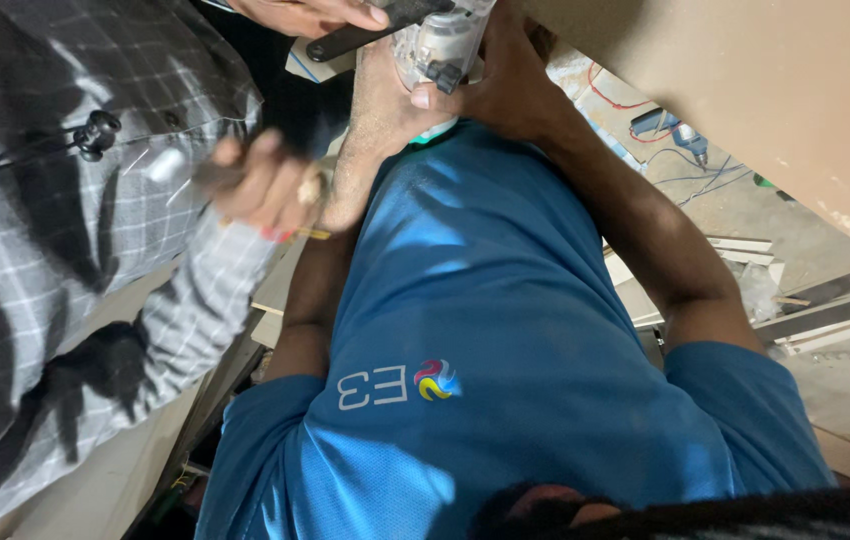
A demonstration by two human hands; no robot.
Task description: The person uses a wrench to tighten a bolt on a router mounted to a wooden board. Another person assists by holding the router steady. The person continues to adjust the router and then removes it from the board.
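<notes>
seen from beside the bench, the wearer's checked sleeve fills the 9 o'clock side and a co-worker in a blue shirt (485, 330) bends across the centre.

- left hand (305, 14) – at 12 o'clock, partly cut by the frame edge. its fingers are closed on the shank of a black spanner (350, 42), whose far end runs out of sight behind the trim router (440, 45).
- right hand (263, 185) – at 10 o'clock, clenched round a slim object (170, 165). it is too blurred to identify.
- trim router – at 12 o'clock, just right of the spanner. the co-worker's hand (505, 90) grips it from the 1 o'clock side, and the co-worker's other forearm (370, 140) rises to it from below.
- surroundings: a large board (745, 90) lies at 2 o'clock, loose cables (685, 140) lie below its edge, and timber offcuts (745, 250) lie at 3 o'clock.

progress, as a judgement: the spanner is applied to the router and both people have it braced, so the work on the tool is mid-step. the spanner is not yet withdrawn. whether the fitting is loose or tight cannot be told, because the hands hide the joint.
</notes>
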